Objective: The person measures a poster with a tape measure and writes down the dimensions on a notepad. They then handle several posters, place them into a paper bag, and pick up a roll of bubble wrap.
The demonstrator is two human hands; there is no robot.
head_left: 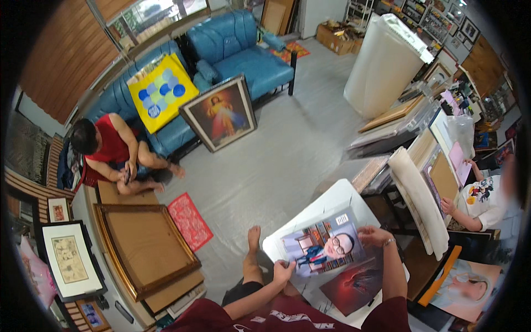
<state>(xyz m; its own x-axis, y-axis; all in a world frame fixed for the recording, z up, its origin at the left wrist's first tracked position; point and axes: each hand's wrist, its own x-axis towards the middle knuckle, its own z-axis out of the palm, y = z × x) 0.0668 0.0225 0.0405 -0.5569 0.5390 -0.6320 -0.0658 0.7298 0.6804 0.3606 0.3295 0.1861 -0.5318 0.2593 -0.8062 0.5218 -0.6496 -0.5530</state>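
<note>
A glossy print with a cartoon figure in glasses and a dark suit lies over a white marbled tabletop in front of me. My left hand pinches its left edge, thumb on top. At the opposite edge, near the upper corner, my right hand has its fingers closed on the sheet. Partly under it, nearer my body, is a dark print with a red glow. Whether the cartoon print touches the table all along cannot be seen.
A person in red sits at left holding a phone; another person works at right beside a rolled sheet. An ornate gold frame lies at left. A framed picture leans on the blue sofa.
</note>
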